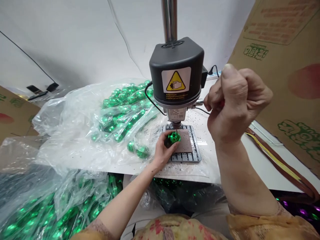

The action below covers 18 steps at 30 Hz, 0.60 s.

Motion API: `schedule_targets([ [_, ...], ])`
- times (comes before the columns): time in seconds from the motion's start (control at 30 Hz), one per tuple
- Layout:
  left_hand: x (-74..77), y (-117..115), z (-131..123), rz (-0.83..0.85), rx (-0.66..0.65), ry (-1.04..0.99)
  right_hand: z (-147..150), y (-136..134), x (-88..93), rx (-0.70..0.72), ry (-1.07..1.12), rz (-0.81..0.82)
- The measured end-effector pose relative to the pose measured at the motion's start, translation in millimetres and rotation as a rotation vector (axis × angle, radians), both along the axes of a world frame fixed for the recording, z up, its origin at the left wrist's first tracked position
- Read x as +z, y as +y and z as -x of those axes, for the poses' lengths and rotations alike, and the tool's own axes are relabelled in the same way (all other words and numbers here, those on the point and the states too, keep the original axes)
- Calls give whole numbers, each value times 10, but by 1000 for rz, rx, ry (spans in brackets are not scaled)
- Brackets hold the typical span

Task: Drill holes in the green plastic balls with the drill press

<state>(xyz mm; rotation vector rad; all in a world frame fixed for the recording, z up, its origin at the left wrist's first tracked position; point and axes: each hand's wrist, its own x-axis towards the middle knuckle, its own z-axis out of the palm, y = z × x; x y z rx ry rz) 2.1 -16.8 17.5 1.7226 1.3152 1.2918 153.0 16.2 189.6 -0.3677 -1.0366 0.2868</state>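
A small bench drill press (176, 71) with a black motor housing and a yellow warning label stands on a white table. My left hand (163, 150) grips a shiny green ball (174, 137) and holds it on the slotted base plate (188, 156), right under the drill's chuck. My right hand (235, 103) is raised to the right of the machine, closed in a fist around the feed lever, whose metal stub pokes out by my fingers.
A clear plastic bag (82, 133) with several green balls lies left of the drill. More green balls in bags (50, 213) sit below the table edge. Cardboard boxes stand at the right (287, 66) and far left. Drill dust speckles the table.
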Motion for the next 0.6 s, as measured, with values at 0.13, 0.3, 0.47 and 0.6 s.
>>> schedule_targets([
  [0.13,-88,-510,95,-242,42,144,-7,11,-15,-58,-28,-6],
  [0.3,-516,-1212,288,-547,-490,585,22,7,-22,-30,21,-36],
  [0.47,-942,-1304,383,-273,-602,895,20,8,-42,-48,47,-27],
  [0.6,-975,-1254,479,-257,-512,710,-8,29,-73,-67,48,-29],
])
